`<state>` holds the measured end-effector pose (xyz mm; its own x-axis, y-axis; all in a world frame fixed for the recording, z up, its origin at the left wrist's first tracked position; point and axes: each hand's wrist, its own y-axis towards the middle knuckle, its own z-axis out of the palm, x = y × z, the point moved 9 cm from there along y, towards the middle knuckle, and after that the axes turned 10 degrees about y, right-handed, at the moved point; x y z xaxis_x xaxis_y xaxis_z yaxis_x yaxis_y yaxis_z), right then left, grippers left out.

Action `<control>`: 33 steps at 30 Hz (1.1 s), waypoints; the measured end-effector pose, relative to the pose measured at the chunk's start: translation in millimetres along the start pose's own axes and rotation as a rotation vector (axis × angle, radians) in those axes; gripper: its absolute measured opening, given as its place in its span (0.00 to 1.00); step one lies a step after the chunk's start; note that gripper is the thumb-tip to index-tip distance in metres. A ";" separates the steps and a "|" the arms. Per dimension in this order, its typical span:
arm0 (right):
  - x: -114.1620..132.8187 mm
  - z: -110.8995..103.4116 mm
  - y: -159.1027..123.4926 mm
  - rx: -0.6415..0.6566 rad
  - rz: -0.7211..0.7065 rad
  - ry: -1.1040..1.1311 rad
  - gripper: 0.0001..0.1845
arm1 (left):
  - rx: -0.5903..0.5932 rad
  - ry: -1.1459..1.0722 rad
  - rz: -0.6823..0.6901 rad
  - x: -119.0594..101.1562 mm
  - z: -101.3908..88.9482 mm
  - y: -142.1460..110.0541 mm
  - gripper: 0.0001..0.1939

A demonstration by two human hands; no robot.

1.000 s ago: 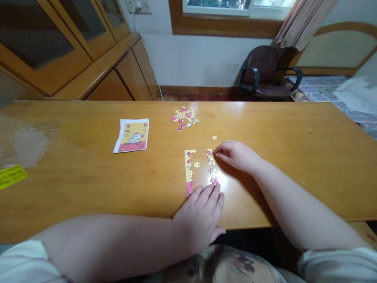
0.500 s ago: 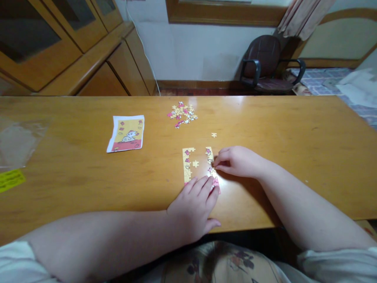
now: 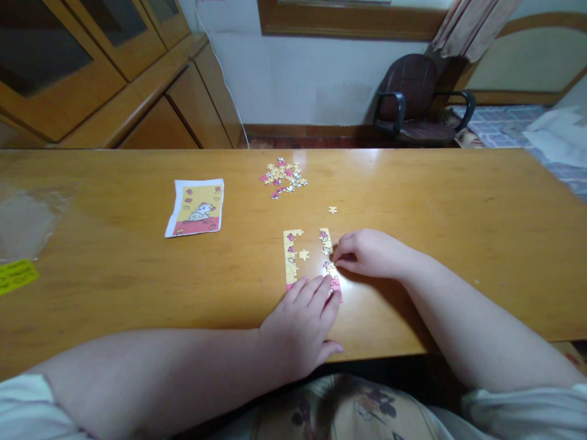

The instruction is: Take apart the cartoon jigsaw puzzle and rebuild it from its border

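My left hand (image 3: 300, 324) lies flat, fingers outstretched, over the near part of a partly joined jigsaw puzzle and covers much of its pink bottom. Yellow pieces form the puzzle's left strip (image 3: 290, 263), and a right strip (image 3: 324, 237) runs opposite. At the outer edge of that right strip, my right hand (image 3: 367, 253) is closed in a pinch on a puzzle piece (image 3: 331, 266), mostly hidden by the fingertips. Between the strips lies a loose yellow piece (image 3: 304, 255). Another single piece (image 3: 332, 209) rests beyond the right strip.
A heap of loose puzzle pieces (image 3: 279, 174) lies toward the table's far edge. Left of it is a printed picture (image 3: 197, 211) of a white animal. A clear plastic bag (image 3: 27, 220) with a yellow label (image 3: 18, 277) lies far left. Beyond the table stands an office chair (image 3: 408, 91).
My right hand has shifted slightly toward me along the right strip, still pinched. My left hand stays in place over the puzzle.
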<state>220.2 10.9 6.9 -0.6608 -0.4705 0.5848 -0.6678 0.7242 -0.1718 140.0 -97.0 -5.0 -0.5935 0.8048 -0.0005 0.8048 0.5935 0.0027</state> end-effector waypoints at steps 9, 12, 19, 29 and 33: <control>1.8 0.0 -0.3 -0.001 0.001 0.012 0.11 | -0.014 0.016 -0.008 -0.1 0.4 -0.5 0.39; 2.2 0.2 -0.4 0.003 0.001 0.013 0.11 | -0.006 0.000 -0.007 -0.9 0.7 -0.6 0.39; -12.8 -28.9 -9.2 -0.126 0.077 -0.019 0.13 | -0.064 -0.032 0.063 -6.7 -7.7 -2.7 0.35; -67.2 -74.5 -35.7 -0.335 0.565 -0.308 0.14 | -0.080 -0.020 0.061 -5.6 -9.7 -2.8 0.33; -67.8 -65.0 -29.3 -0.290 0.489 -0.279 0.13 | -0.116 -0.021 0.090 -9.0 -11.6 -4.3 0.32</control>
<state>306.8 54.3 23.8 -0.9567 -0.1358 0.2573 -0.1717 0.9775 -0.1226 141.8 -106.8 6.6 -0.5179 0.8553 -0.0163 0.8482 0.5159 0.1196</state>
